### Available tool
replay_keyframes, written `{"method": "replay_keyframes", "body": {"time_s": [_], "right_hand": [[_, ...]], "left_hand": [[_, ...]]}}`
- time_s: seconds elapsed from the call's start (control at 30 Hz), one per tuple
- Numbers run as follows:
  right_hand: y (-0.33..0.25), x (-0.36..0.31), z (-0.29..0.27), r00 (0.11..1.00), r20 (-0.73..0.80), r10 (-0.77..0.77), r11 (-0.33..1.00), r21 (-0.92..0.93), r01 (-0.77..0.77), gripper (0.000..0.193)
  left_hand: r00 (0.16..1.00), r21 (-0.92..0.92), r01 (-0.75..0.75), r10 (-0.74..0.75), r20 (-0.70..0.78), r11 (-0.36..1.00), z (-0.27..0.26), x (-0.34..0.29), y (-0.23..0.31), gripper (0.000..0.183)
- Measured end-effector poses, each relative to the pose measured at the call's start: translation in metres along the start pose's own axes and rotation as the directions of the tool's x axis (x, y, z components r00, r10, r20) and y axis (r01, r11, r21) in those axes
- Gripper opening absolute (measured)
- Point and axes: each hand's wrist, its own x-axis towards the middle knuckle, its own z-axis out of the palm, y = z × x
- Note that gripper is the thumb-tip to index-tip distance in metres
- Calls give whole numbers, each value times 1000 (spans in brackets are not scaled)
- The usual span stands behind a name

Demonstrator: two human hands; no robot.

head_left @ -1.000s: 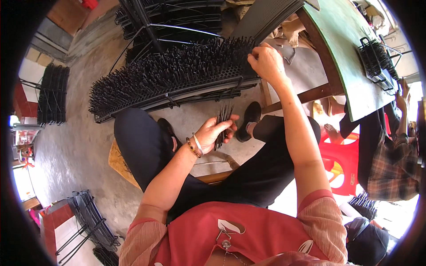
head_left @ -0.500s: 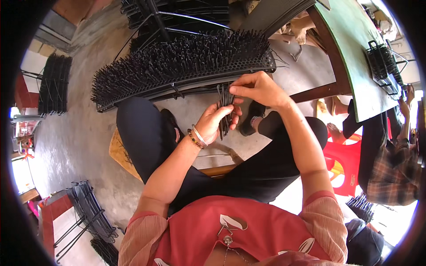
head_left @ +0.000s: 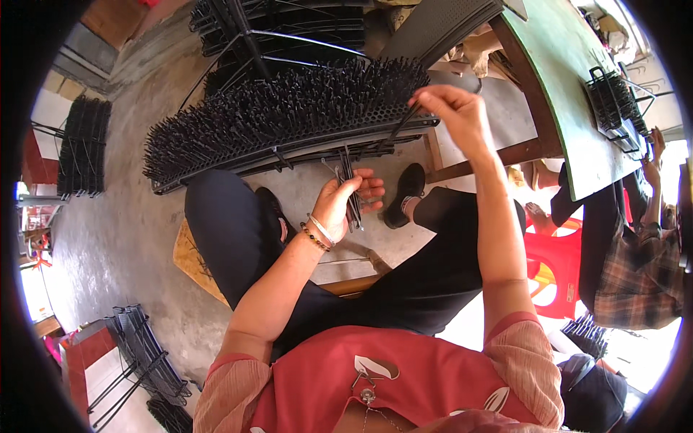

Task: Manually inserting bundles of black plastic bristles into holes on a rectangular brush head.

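White glare burns out below the green table, whose edge bends; left of it, the floor shines and the right hand is slightly blurred.

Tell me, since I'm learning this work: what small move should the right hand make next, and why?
Probably lower the dark strip pinched in the right hand into a bare hole of the perforated rack: it's held near the rack's right end, where bare holes show.

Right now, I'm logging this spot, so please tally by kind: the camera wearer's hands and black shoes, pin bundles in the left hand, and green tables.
Hands (left hand, right hand): 2
Black shoes (left shoe, right shoe): 2
Pin bundle: 1
Green table: 1
Total: 6
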Motion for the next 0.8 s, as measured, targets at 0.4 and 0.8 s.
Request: {"method": "replay_keyframes", "body": {"time_s": [0.4, 0.8], "right_hand": [[14, 24, -18, 969, -138, -206, 928, -341, 149, 19], [6, 29, 23, 978, 37, -206, 954, -217, 209, 17]], "left_hand": [[997, 146, 73, -77, 20, 987, -3, 2, -7, 30], [989, 199, 130, -142, 48, 971, 0, -1, -6, 29]]}}
